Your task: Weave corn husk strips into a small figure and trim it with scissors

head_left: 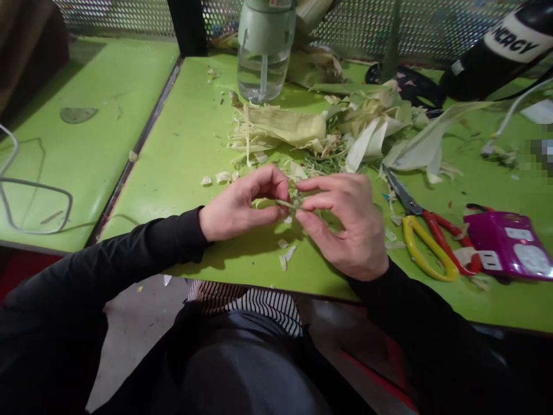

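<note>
My left hand [242, 204] and my right hand [345, 225] meet above the near part of the green table [181, 144]. Both pinch a thin pale strip of corn husk [288, 203] stretched between their fingertips. The fingers of each hand are pressed together on it. Small husk scraps [286, 253] lie on the table just below my hands. A pile of corn husks [302, 129] lies behind my hands.
Scissors with yellow and red handles [425, 233] lie right of my right hand, beside a purple box [510, 245]. A clear bottle with a green lid [264, 52] stands at the back. A dark bottle [496, 52] and cables lie far right. A second green table [86, 127] adjoins on the left.
</note>
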The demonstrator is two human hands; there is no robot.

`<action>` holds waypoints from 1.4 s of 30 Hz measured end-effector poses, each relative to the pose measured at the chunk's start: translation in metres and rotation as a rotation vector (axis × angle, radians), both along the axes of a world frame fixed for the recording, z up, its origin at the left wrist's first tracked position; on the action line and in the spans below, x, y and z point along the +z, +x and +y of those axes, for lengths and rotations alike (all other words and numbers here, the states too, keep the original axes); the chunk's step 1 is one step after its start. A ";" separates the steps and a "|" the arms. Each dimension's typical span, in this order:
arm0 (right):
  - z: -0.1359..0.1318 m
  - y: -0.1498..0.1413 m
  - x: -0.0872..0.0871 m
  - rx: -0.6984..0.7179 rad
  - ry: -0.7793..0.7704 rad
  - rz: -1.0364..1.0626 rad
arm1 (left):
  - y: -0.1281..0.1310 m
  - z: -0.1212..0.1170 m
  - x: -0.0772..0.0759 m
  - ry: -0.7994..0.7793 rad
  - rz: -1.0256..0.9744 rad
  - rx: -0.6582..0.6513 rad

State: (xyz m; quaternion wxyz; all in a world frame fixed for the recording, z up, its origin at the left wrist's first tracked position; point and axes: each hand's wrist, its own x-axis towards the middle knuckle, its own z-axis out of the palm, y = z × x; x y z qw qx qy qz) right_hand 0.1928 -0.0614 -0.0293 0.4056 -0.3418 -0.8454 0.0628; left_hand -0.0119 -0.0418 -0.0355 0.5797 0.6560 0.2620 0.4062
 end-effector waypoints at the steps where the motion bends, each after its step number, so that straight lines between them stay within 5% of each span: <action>1: 0.000 0.000 -0.001 -0.022 -0.030 0.008 | 0.000 -0.001 0.000 0.060 0.033 0.031; 6: -0.005 -0.006 -0.003 -0.131 -0.264 0.064 | 0.002 -0.006 -0.003 0.251 0.176 0.211; 14: 0.001 -0.007 0.000 -0.080 -0.720 0.258 | 0.001 -0.011 -0.005 0.659 0.404 0.298; 18: 0.003 -0.005 -0.002 -0.083 -0.852 0.322 | 0.002 -0.011 -0.007 0.730 0.463 0.334; 24: 0.001 -0.007 -0.003 -0.072 -0.810 0.277 | 0.000 -0.010 -0.009 0.720 0.490 0.348; 31: -0.003 -0.008 -0.002 -0.121 -0.305 0.077 | 0.001 -0.006 -0.007 0.584 0.417 0.277; 37: -0.001 -0.005 0.001 -0.051 -0.681 0.162 | -0.001 -0.003 -0.007 0.439 0.397 0.246; 42: 0.002 0.001 0.007 0.035 -0.686 0.060 | -0.007 0.004 -0.004 0.332 0.308 0.237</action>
